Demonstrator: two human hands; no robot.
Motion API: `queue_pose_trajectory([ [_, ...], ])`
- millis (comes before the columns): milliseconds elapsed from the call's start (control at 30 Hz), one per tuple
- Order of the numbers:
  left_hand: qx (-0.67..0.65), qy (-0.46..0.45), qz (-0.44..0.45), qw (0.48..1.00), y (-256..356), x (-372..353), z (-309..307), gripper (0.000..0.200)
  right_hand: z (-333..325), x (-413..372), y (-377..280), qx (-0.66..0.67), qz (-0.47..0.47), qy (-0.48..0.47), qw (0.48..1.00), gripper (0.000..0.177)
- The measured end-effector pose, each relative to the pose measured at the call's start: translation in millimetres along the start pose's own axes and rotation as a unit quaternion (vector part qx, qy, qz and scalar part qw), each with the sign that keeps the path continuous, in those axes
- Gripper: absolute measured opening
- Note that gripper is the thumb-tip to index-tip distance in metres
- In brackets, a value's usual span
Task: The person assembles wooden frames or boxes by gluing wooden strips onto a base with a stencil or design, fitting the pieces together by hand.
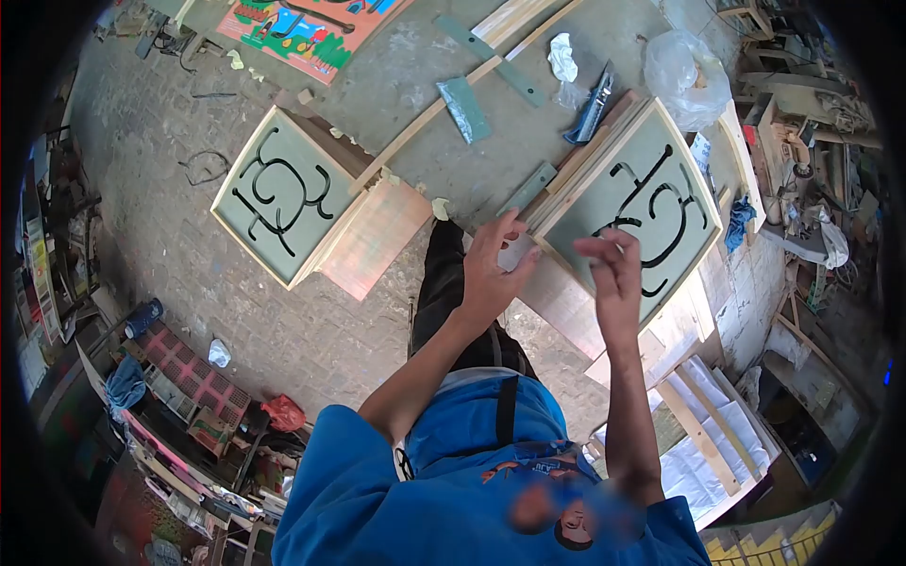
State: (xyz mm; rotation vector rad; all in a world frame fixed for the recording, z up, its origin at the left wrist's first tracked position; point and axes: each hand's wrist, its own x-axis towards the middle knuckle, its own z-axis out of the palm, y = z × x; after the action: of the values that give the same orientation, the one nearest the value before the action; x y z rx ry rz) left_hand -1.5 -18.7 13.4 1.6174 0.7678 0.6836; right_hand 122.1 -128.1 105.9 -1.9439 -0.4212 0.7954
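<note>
Left hand point(491, 269) and right hand point(615, 269) are held loosely half-open, nothing visibly gripped, by the framed panel point(651, 215) at two o'clock, probably best steadied by its wooden rim point(686, 163), black lines point(651, 175) untouched.

The person wears a bright blue top point(396, 519) with loose short sleeves point(326, 453), a multicoloured print point(543, 465) that is partly blurred on the front, and a dark vertical strip point(507, 410) lower down. A pale edge point(477, 374) shows at the waist above black trousers point(442, 292). The left hand point(493, 269) and right hand point(615, 264) are bare, as are both forearms point(420, 373).
</note>
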Motion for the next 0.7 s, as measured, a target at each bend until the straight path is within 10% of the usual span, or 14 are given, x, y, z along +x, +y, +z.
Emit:
queue_pose_trajectory([
  [700,0.026,-0.003,0.026,0.999,-1.7,3.3,5.9,0.063,28.8,16.4,12.8,0.017,0.023,-0.039,0.999,0.041],
])
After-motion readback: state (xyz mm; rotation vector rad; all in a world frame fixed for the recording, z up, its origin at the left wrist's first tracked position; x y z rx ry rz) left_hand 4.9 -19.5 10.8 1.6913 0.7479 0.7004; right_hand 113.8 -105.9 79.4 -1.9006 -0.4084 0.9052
